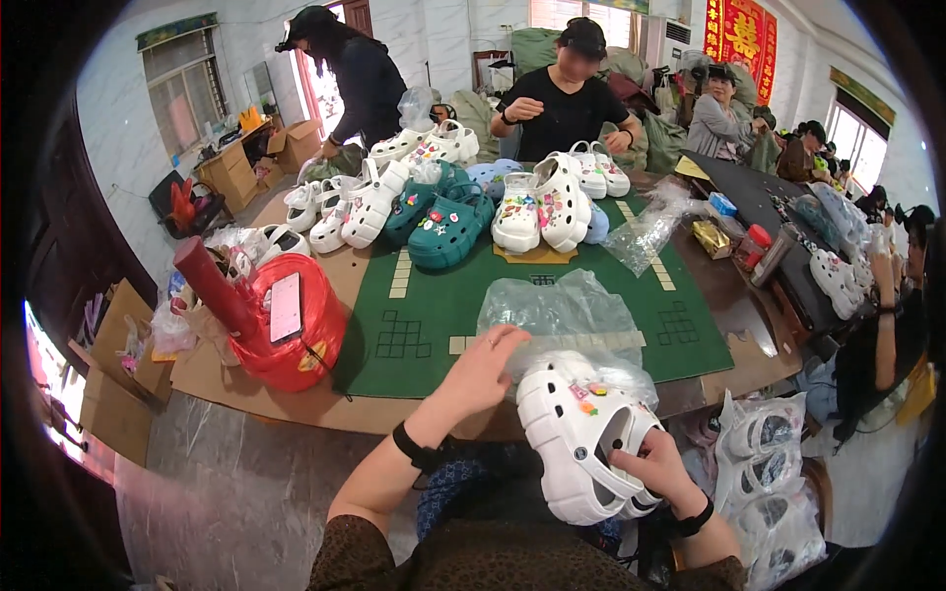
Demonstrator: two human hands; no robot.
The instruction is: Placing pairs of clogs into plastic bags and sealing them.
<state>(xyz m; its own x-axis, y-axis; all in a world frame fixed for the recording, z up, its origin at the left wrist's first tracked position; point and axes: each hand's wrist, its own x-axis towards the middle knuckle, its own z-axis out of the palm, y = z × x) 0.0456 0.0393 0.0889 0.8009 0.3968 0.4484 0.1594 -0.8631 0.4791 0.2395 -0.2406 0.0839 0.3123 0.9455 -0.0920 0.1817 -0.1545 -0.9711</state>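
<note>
A pair of white clogs (574,433) with chunky soles and small coloured charms is tilted over the near table edge, toes pointing away from me. My right hand (658,471) grips the pair at the heel end, its thumb in a shoe opening. A clear plastic bag (562,310) lies beyond the toes on the green mat and reaches around the toe end. At the bag's left edge, beside the toes, my left hand (485,366) has its fingers bent onto the film. The second clog is mostly hidden behind the first.
White clogs (560,205) and teal clogs (450,231) crowd the far side of the green mat (414,340). A red bucket-like container (296,345) with a phone (286,307) on it stands left. Bagged clogs (764,463) are at lower right. Several people work around the tables.
</note>
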